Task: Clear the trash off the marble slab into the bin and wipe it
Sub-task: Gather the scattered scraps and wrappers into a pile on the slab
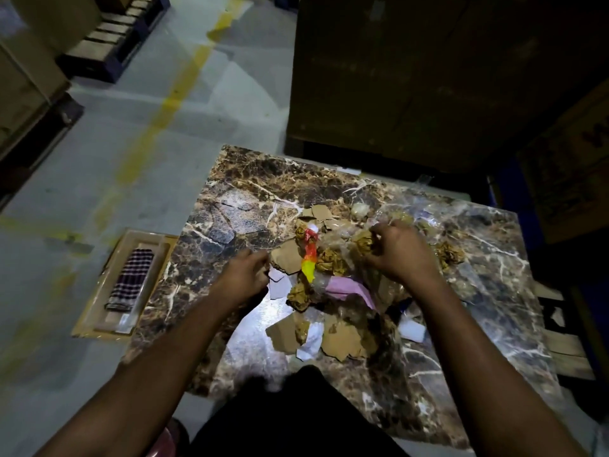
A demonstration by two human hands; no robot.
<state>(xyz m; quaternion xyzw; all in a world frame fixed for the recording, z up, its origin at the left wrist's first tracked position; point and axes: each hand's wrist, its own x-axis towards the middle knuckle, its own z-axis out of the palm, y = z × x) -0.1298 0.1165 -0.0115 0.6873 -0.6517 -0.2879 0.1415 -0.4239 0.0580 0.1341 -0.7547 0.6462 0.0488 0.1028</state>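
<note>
A: We see the marble slab (230, 199) lying flat, its middle covered by a heap of trash (329, 275): torn cardboard pieces (339, 341), crumpled brown paper balls (329, 260), white paper scraps (309, 346), a pink sheet (346, 288) and a red-and-yellow wrapper (309, 258), with clear plastic film (389, 212) spread toward the far right.

B: And our hands? We have the left hand (244, 275) at the left edge of the heap, fingers curled where a cardboard piece and a pale scrap meet. We cannot tell for certain whether its grip has closed on either one.

A: The right hand (400, 250) is clearer. Its fingers curl round a crumpled brown paper wad (362, 244) at the upper right of the heap, so that grip holds the wad.

B: Left of the slab, on the floor (99, 166), we see a shallow tray (95, 321) with a folded checked cloth (130, 278) lying in it.

A: Beyond the slab stand large dark cardboard boxes (412, 77), and a faded yellow line (171, 100) runs across the floor. We see no bin we can be sure of.
</note>
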